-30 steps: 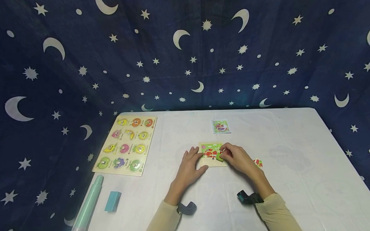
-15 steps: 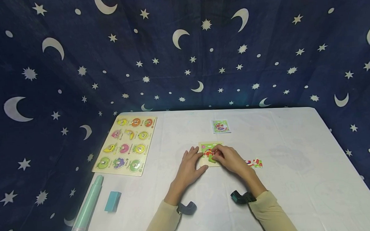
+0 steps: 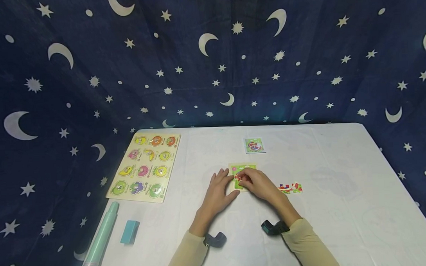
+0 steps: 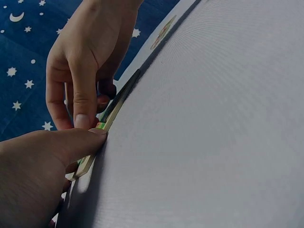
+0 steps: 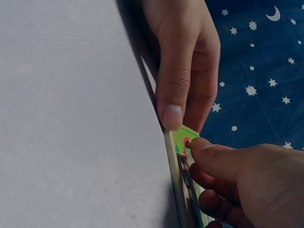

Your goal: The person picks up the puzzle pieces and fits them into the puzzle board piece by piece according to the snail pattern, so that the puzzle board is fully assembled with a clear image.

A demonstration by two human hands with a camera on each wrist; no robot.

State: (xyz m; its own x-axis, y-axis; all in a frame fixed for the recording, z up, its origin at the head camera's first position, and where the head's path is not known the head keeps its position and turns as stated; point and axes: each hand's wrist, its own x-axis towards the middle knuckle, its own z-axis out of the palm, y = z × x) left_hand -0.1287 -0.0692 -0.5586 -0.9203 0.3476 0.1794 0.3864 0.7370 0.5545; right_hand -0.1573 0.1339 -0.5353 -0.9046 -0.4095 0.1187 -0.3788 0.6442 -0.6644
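A small wooden jigsaw board [image 3: 243, 164] with a green and red picture lies flat on the white-covered table, part of it hidden under the hands. My left hand [image 3: 218, 189] rests at its left side, the thumb [image 4: 92, 137] along the near edge and the index fingertip at the left edge. Between thumb and fingertips, my right hand [image 3: 260, 183] pinches a green jigsaw piece [image 5: 182, 138] with a red spot. That piece sits at the board's near left corner, close to my left thumb. Right of the board lie loose jigsaw pieces [image 3: 297, 187], red, white and green.
Behind the board lies a square picture card [image 3: 254, 146]. A large fruit peg puzzle [image 3: 169, 180] occupies the back left. Nearer on the left are a blue block [image 3: 129, 231] and a long pale green tube [image 3: 100, 242]. A dark curtain [image 3: 198, 110] with moons and stars hangs behind the table.
My right hand has moved left across the board with the green jigsaw piece, from its right part to its near left corner. More loose pieces now show at right. My left hand stays put.
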